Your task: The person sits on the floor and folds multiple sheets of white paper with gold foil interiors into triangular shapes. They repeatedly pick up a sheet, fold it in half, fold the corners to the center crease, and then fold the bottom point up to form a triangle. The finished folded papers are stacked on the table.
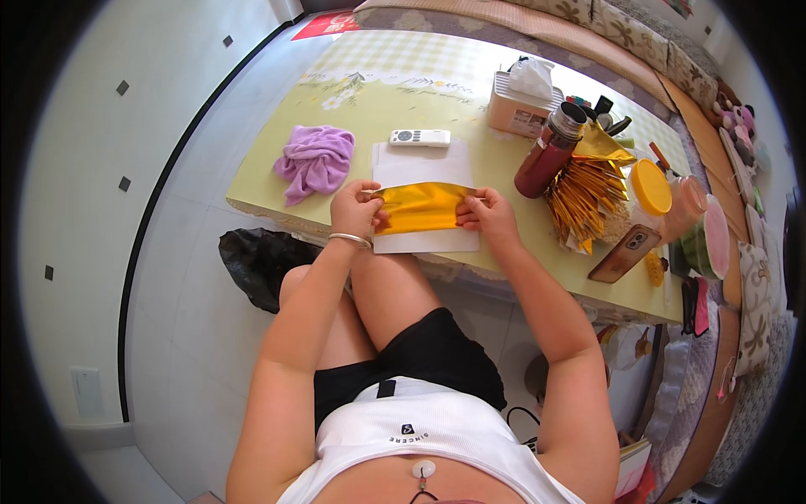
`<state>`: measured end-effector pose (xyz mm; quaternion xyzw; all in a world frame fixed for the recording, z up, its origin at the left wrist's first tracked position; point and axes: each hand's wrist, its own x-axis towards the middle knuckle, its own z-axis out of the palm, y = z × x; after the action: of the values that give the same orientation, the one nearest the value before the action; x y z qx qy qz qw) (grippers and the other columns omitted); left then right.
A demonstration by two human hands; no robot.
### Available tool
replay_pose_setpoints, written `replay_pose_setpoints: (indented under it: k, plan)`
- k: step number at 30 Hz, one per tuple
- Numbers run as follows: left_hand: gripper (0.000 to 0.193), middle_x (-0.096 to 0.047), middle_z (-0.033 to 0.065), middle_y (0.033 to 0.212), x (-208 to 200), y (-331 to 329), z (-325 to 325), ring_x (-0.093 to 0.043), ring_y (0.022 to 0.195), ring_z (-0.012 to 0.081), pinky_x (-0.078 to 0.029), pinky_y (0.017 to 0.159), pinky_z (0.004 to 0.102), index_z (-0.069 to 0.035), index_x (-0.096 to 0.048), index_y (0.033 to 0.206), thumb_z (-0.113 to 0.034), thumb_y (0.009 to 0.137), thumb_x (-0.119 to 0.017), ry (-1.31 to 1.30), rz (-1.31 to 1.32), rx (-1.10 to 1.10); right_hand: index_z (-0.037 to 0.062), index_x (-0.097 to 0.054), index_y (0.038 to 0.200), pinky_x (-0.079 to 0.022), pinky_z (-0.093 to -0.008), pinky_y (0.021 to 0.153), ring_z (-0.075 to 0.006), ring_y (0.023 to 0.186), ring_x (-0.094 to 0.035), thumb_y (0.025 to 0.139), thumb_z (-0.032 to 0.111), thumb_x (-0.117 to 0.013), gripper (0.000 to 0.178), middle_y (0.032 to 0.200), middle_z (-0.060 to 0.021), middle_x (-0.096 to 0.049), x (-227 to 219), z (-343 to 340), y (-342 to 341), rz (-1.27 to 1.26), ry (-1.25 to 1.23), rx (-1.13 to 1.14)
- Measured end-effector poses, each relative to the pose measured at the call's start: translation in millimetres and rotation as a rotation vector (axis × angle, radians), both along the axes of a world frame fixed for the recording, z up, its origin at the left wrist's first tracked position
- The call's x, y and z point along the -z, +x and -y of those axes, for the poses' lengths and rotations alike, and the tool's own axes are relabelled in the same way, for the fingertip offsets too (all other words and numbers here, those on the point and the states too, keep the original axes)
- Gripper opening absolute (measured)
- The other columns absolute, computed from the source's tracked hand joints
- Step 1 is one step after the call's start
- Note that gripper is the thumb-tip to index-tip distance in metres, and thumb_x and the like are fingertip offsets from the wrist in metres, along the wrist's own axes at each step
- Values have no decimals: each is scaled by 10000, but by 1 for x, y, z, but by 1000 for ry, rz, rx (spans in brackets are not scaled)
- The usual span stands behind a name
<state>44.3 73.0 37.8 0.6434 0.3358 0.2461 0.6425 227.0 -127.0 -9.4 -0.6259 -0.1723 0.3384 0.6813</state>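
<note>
A sheet of shiny gold foil paper point(420, 210) is stretched flat between my two hands, above a stack of white paper point(432, 244) at the table's near edge. My left hand point(356, 208), with a bangle at the wrist, pinches the foil's left end. Its right end is pinched by my right hand point(489, 217). Just beyond the foil, a white remote control point(420, 138) lies across the far end of the white paper. To the right, a pile of folded gold foil pieces point(583, 197) rests beside a dark red thermos flask point(550, 151).
A purple cloth point(315, 161) lies crumpled at left on the table point(277, 189). On the right stand a tissue box point(514, 109), a yellow-lidded jar point(649, 189) and a phone point(625, 254) leaning at a tilt. A black plastic bag point(264, 265) hangs below the table's left front edge.
</note>
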Motion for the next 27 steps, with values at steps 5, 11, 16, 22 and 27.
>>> replay_pose_setpoints:
  k: [5,11,16,22,27]
  plan:
    - [90,-720,112,839,9,-12,3,-708,714,144,-588,627,256,49,-679,933,-37,906,-678,-133,36,0,33,-608,954,-567,-257,615,-171,719,-714,967,186,-640,156,845,-112,-712,-21,6,-6,-48,19,24]
    - [106,-702,94,800,10,-16,4,-685,695,136,-576,637,250,35,-671,850,-58,896,-695,-23,-47,61,15,-616,919,-556,-263,547,-166,620,-696,944,199,-666,192,776,-104,-706,-22,17,-1,31,-135,-54]
    - [182,-661,83,742,25,-20,-4,-627,631,151,-529,603,283,25,-658,734,-106,824,-748,283,-225,118,2,-622,862,-531,-257,508,-147,578,-676,932,172,-656,187,695,-89,-682,-46,24,-16,190,-287,-85]
    - [179,-628,43,713,30,-23,1,-577,584,127,-478,542,285,4,-675,763,-128,790,-793,787,-173,139,-5,-616,867,-529,-260,509,-152,589,-682,940,175,-644,197,709,-95,-685,-44,30,-20,222,-346,-62]
    - [89,-698,64,839,4,-12,8,-634,600,114,-494,532,233,-5,-684,854,-75,851,-739,285,-170,44,-6,-610,920,-537,-257,535,-165,623,-695,962,183,-626,194,767,-108,-698,-37,16,-11,105,-185,23]
